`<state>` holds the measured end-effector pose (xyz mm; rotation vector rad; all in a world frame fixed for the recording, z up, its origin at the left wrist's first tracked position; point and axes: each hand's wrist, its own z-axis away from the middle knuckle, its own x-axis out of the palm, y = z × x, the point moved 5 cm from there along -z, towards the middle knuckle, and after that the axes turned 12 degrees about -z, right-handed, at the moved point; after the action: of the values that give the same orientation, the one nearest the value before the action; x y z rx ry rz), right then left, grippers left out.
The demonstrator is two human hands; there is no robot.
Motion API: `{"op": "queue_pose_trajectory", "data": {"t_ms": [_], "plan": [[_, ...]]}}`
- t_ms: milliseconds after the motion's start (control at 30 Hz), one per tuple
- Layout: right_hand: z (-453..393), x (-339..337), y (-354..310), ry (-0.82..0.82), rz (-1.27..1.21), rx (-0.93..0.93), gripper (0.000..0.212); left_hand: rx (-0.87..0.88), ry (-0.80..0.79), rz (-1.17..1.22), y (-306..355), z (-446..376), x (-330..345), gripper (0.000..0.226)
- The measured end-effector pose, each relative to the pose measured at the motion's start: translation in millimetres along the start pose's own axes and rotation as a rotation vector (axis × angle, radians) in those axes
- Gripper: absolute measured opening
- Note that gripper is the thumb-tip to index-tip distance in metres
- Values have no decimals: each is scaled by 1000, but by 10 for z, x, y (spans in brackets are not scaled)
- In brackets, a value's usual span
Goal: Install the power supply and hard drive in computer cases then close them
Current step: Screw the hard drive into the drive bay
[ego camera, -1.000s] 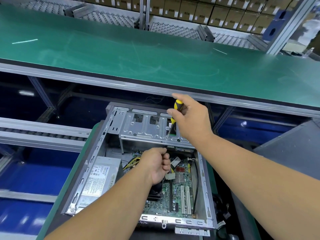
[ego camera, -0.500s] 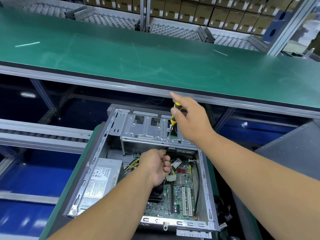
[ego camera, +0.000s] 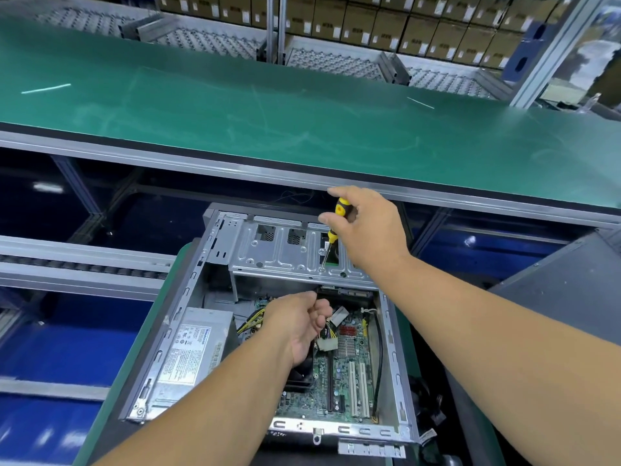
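Your right hand [ego camera: 366, 230] grips a yellow-and-black screwdriver [ego camera: 333, 233], fingers [ego camera: 331, 218] curled round its handle with the index finger stretched out over the top. The shaft points down and slightly left, its tip touching the flat metal drive cage [ego camera: 285, 253] at the far end of the open case [ego camera: 188, 317].

Your left hand [ego camera: 297, 326] hangs just below the cage's near edge, over the motherboard [ego camera: 349, 375]. Its fingers are curled in together near a bundle of yellow and black wires [ego camera: 250, 322] with a white connector [ego camera: 327, 344]; you cannot tell from here whether they pinch anything.

The power supply [ego camera: 191, 351] sits inside the case, in its near-left corner, label facing up. The hard drive cannot be made out; a green board shows through an opening in the cage just beside the screwdriver shaft.

The case lies on its side on a green-edged desk [ego camera: 148, 334], its side panel off. Beyond it runs a long green belt [ego camera: 268, 116], and brown boxes [ego camera: 386, 28] line shelves at the back.
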<state>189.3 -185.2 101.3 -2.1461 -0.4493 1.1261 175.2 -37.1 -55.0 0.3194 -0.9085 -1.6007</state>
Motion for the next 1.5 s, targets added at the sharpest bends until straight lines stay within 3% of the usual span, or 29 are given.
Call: {"op": "queue_pose_trajectory", "data": {"t_ms": [67, 133, 200, 333, 500, 633, 700, 833, 967, 1033, 1133, 1167, 1267, 1333, 1500], "plan": [[23, 54, -13, -63, -28, -46, 50, 31, -26, 37, 36, 25, 11, 13], [46, 108, 20, -156, -262, 0, 52, 34, -50, 41, 51, 33, 18, 18], [36, 108, 54, -106, -379, 88, 48, 31, -55, 24, 59, 42, 24, 26], [22, 53, 1, 26, 8, 5, 38, 41, -83, -22, 79, 69, 47, 31], [26, 130, 27, -184, -255, 3, 51, 54, -141, 6, 85, 84, 57, 29], [35, 76, -25, -6, -19, -29, 38, 59, -154, 30, 81, 72, 75, 17], [87, 115, -57, -10, -23, -57, 42, 58, -136, 51, 82, 54, 65, 21], [116, 188, -83, -193, -238, -41, 51, 32, -55, 36, 73, 20, 27, 40], [70, 109, -110, -10, 108, -45, 39, 15, -59, 29, 87, 32, 42, 44], [93, 128, -99, -41, 39, -83, 40, 22, -71, 37, 91, 25, 33, 41], [123, 202, -52, -269, -243, -43, 54, 49, -102, 73, 93, 13, 40, 34], [110, 206, -42, -275, -233, -24, 54, 59, -113, 85, 97, 13, 47, 31], [46, 116, -23, -64, 34, 9, 44, 82, -139, 92, 113, 34, 59, 23], [77, 89, -22, -12, 53, 14, 49, 92, -148, 88, 119, 52, 53, 23], [122, 177, 22, -258, -225, 35, 62, 94, -132, 86, 138, 62, 45, 35]]}}
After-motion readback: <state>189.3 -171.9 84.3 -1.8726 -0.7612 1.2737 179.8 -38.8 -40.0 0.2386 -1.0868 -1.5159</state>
